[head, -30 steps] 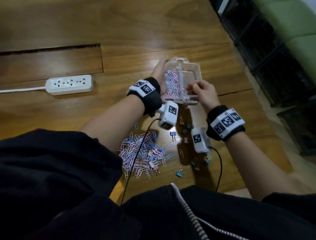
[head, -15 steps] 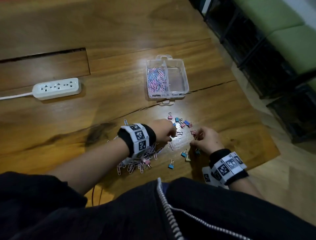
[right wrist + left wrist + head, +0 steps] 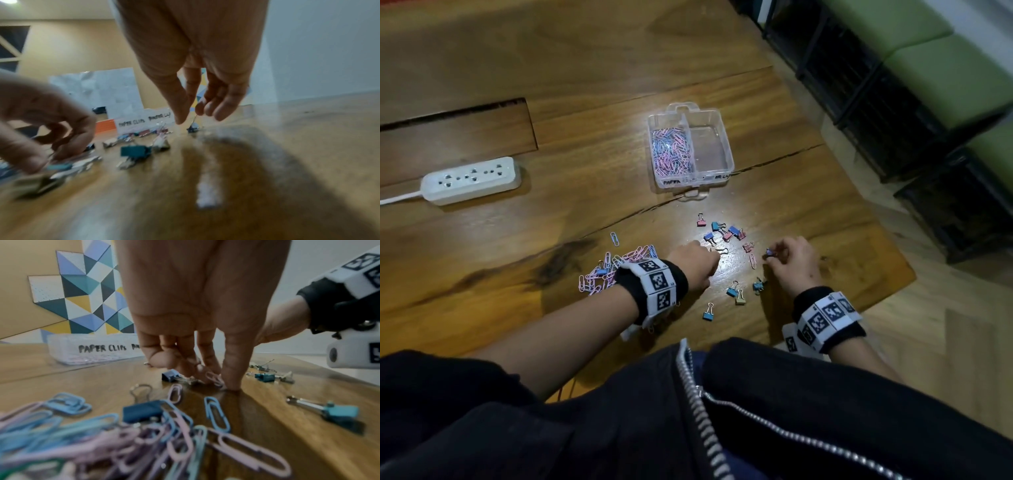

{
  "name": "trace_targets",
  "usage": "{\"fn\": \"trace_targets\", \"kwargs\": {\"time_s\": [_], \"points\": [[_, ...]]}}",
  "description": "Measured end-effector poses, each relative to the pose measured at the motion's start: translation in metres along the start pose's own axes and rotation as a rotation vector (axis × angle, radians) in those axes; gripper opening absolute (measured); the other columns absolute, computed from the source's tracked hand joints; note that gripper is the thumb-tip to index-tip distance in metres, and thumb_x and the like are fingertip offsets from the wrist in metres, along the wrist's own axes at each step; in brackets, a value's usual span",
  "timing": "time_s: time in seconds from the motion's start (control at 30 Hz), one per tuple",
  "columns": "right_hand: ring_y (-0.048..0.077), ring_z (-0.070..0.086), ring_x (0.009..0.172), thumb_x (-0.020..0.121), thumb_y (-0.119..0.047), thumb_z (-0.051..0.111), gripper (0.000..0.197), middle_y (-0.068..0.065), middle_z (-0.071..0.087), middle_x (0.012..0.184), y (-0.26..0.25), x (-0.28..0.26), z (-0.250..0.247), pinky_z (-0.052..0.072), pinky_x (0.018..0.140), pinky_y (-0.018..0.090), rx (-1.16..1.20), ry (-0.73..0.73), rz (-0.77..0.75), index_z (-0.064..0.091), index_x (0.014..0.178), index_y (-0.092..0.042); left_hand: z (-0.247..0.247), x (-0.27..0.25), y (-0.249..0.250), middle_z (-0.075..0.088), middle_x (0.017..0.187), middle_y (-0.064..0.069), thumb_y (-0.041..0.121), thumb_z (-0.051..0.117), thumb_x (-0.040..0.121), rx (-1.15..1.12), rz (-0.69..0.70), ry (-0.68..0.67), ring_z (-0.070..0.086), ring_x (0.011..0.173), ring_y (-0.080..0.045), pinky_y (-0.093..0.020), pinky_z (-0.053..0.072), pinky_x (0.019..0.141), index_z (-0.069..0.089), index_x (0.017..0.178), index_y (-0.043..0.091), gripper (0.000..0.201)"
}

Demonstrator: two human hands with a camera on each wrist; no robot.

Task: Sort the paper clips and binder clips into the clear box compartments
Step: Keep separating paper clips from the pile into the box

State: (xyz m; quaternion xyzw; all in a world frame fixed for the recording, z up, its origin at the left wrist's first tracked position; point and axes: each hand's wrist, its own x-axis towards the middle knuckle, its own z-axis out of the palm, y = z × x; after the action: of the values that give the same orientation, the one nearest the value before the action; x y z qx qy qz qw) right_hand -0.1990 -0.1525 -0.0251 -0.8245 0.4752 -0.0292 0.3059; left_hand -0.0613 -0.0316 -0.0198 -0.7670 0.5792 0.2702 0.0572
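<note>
The clear box (image 3: pixel 727 147) stands at the table's far middle, its left compartment full of pink and blue paper clips (image 3: pixel 671 150); I see nothing in the right one. A loose pile of paper clips (image 3: pixel 602 270) lies by my left wrist. Binder clips (image 3: pixel 722 231) are scattered between box and hands. My left hand (image 3: pixel 714 255) reaches down to the table, where thumb and fingers pinch a pink paper clip (image 3: pixel 213 378). My right hand (image 3: pixel 770 255) pinches a dark blue binder clip (image 3: pixel 192 129) by its wire handle, just above the wood.
A white power strip (image 3: pixel 470 180) lies far left. More binder clips (image 3: pixel 736 294) sit between my wrists near the front edge. The table ends at the right; black wire shelving (image 3: pixel 876 102) and green cushions stand beyond it.
Both hands left the box and came back to the loose clips. The right hand has since picked up a binder clip; the left has closed its fingertips on a paper clip.
</note>
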Motion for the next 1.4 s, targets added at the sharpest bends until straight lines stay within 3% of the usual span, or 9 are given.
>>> {"fn": "trace_targets", "kwargs": {"time_s": [0.17,0.6,0.77,0.9,1.0,1.1,1.2,1.3,1.4], "points": [[0.021,0.040,0.110,0.078,-0.046,0.060,0.037,0.001,0.049,0.109,-0.009,-0.005,0.011,0.030,0.098,0.037,-0.392,-0.057,-0.080,0.060,0.103,-0.018,0.005,-0.002,-0.005,0.060,0.114,-0.011,0.028,0.055,0.090,-0.002,-0.071,0.002,0.051,0.109,-0.024,-0.036,0.049,0.088,0.051,0.114,0.009,0.031],[0.020,0.048,0.097,0.090,-0.011,0.045,0.015,0.005,0.059,0.104,-0.019,-0.002,0.025,0.037,0.089,0.031,-0.540,-0.170,-0.401,0.054,0.102,-0.012,0.009,-0.015,0.004,0.058,0.116,-0.014,0.004,0.045,0.093,0.077,0.080,0.051,0.055,0.108,-0.025,-0.033,0.047,0.094,0.051,0.118,0.004,0.026],[0.023,0.051,0.106,0.091,-0.008,0.043,0.025,0.008,0.057,0.114,-0.033,-0.003,0.027,0.043,0.095,0.033,-0.300,-0.224,-0.338,0.053,0.114,-0.009,0.009,-0.015,-0.002,0.061,0.109,-0.013,0.010,0.051,0.090,0.079,0.043,0.020,0.057,0.102,-0.026,-0.036,0.050,0.090,0.050,0.116,0.005,0.026],[0.013,0.059,0.077,0.089,-0.002,0.045,0.014,0.004,0.059,0.093,-0.049,-0.009,0.023,0.052,0.068,0.021,0.404,-0.333,0.005,0.058,0.092,-0.008,-0.003,-0.028,-0.026,0.057,0.082,-0.002,0.007,0.053,0.088,-0.434,-0.109,0.050,0.055,0.075,-0.014,-0.013,0.047,0.058,0.061,0.097,0.004,0.012],[0.012,0.048,0.061,0.087,0.005,0.039,0.023,0.005,0.053,0.075,-0.061,-0.014,0.024,0.040,0.054,0.017,0.815,-0.514,0.185,0.051,0.073,-0.009,-0.018,-0.046,-0.053,0.052,0.070,-0.001,0.002,0.051,0.089,-1.103,-0.263,0.101,0.048,0.058,-0.009,-0.007,0.044,0.043,0.056,0.074,0.007,0.017],[0.010,0.044,0.059,0.087,0.000,0.043,0.022,0.001,0.049,0.069,-0.073,-0.019,0.030,0.036,0.054,0.016,0.749,-0.619,0.157,0.047,0.070,-0.012,-0.021,-0.062,-0.073,0.046,0.073,-0.006,-0.005,0.034,0.088,-1.679,-0.368,0.167,0.041,0.056,-0.012,-0.016,0.043,0.044,0.046,0.070,0.007,0.025],[0.009,0.049,0.067,0.080,-0.007,0.062,0.021,-0.003,0.050,0.074,-0.083,-0.026,0.042,0.044,0.062,0.018,0.356,-0.676,-0.049,0.045,0.074,-0.017,-0.013,-0.072,-0.086,0.045,0.067,-0.007,-0.003,0.028,0.083,-1.898,-0.423,0.188,0.037,0.054,-0.014,-0.021,0.035,0.050,0.039,0.065,0.010,0.025],[0.016,0.047,0.096,0.070,-0.019,0.074,0.041,0.001,0.050,0.103,-0.088,-0.030,0.057,0.043,0.089,0.033,-0.072,-0.674,-0.276,0.048,0.102,-0.017,-0.004,-0.074,-0.091,0.038,0.064,-0.001,0.003,0.034,0.088,-1.628,-0.446,0.145,0.032,0.051,-0.011,-0.017,0.031,0.045,0.037,0.065,0.014,0.025],[0.021,0.037,0.110,0.066,-0.025,0.076,0.057,0.007,0.044,0.116,-0.091,-0.025,0.066,0.036,0.094,0.036,-0.219,-0.603,-0.383,0.048,0.116,-0.020,0.003,-0.078,-0.087,0.043,0.068,0.003,0.011,0.058,0.085,-0.892,-0.380,0.126,0.038,0.056,-0.011,-0.022,0.035,0.053,0.048,0.075,0.019,0.017]]}}
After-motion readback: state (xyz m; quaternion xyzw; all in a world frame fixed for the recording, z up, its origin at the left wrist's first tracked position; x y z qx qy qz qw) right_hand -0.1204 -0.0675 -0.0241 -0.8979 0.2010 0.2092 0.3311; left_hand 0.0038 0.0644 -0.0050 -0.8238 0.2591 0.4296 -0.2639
